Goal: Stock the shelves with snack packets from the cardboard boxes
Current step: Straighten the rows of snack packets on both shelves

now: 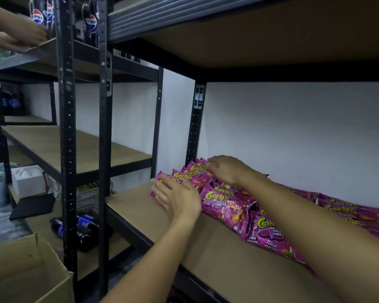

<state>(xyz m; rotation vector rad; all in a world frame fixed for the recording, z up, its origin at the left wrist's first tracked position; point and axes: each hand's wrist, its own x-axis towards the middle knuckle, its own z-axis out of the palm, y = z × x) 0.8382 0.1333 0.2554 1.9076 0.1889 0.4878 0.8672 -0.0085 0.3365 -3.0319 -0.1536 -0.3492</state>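
packets: glossy purple Cornitoz snack packets [221, 201], overlapping in a row along the back of my brown board shelf [153, 212], against the white wall [293, 132]; more of them run off to the right behind my forearm.
left hand [177, 196]: fingers straight and spread, palm down, pressing the left end of the row.
right hand [227, 169]: on top of the rearmost packets, fingers bent down onto them; can't tell if it's pinching one.
box: open brown cardboard box [29, 272], bottom left on the floor, well apart from the packets.
rack: black metal uprights [67, 136] between my bay and the next.
neighbour bay: dark Pepsi bottles [90, 20] upright on the top shelf, more lying on the bottom one.
other: another person's hands [20, 37] top left, on a cardboard piece.
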